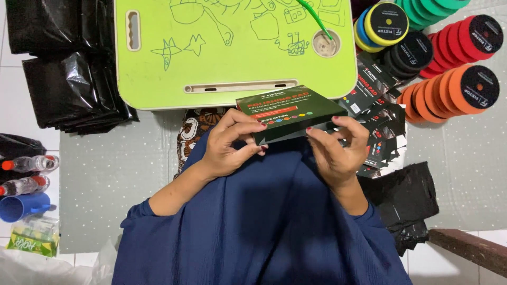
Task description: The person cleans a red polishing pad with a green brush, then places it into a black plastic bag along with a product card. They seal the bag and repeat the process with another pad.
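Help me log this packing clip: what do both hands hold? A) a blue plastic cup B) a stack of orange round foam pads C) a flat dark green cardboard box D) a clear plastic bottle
C: the left hand and right hand grip the flat dark green cardboard box at its near edge.

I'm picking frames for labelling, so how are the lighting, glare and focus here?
Head view: even, soft light with faint shadows; glare patches on the black plastic bags; the dark box is sharp between the left hand and the right hand; no motion blur.
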